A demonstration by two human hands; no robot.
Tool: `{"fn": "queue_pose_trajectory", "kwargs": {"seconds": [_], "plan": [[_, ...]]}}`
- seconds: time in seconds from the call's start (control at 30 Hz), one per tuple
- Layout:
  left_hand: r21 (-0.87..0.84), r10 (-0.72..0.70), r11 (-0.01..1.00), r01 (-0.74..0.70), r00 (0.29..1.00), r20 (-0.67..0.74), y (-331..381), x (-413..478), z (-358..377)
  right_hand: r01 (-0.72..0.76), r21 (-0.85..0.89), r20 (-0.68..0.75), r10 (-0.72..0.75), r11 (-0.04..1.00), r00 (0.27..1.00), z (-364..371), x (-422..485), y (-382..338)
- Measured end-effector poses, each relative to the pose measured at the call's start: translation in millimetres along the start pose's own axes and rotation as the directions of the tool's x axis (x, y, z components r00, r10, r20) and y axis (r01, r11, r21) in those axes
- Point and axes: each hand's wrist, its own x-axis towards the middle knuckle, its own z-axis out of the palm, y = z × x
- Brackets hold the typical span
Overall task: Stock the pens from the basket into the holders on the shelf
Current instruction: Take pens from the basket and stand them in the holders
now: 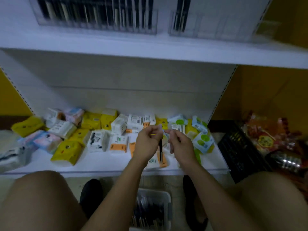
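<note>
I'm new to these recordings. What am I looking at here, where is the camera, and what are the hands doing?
There is no machine here. One camera sits on a person's head and looks down at their own bare hands. The left hand pinches a dark pen that hangs downward. The right hand hovers beside it with curled fingers, but blur hides whether it holds anything. At the bottom of the picture stands the basket with more pens. The lower shelf carries many small packets, yellow, white and green. On the upper shelf stand two clear holders: the left holder is nearly full of pens, the right holder mostly empty.
</note>
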Motion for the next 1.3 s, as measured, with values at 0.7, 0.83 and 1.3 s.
{"fn": "queue_pose_trajectory", "kwargs": {"seconds": [0.7,0.83,1.3], "plan": [[0.231,0.62,0.746,-0.624,0.778,0.1,280.1,14.3,14.9,0.562,-0.068,-0.064,-0.566,0.824,0.822,-111.4,56.9,-254.1],[0.28,0.662,0.704,-0.653,0.746,0.074,314.3,28.9,21.7,0.597,-0.105,-0.104,-0.606,0.795,0.789,-123.6,78.9,-281.3],[0.419,0.794,0.53,-0.737,0.605,0.059,398.2,109.3,44.2,0.645,-0.124,-0.212,-0.655,0.754,0.725,-148.3,180.5,-328.0]]}}
